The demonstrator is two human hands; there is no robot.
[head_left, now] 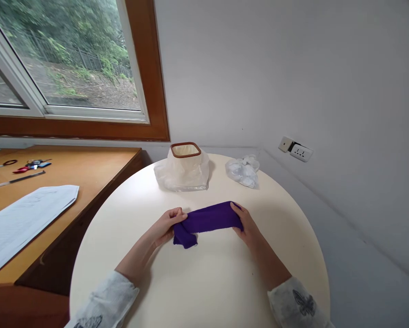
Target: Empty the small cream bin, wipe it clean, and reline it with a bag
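Note:
A strip of purple cloth (211,218) is stretched between my two hands, above the round cream table (197,291). My left hand (170,223) pinches its left end, where a short folded piece hangs down below the fingers. At the other end, my right hand (244,223) grips the cloth with the thumb on top, and the remaining fingers are mostly behind it. The strip slopes up slightly toward the right. Its lower edge looks a little frayed.
A small bin (186,165) with a brown rim and a plastic liner stands at the table's back. Right of it lies a crumpled clear bag (243,171) with white contents. A wooden desk (98,159) on the left holds papers (30,212), a pen (16,180) and keys (35,163).

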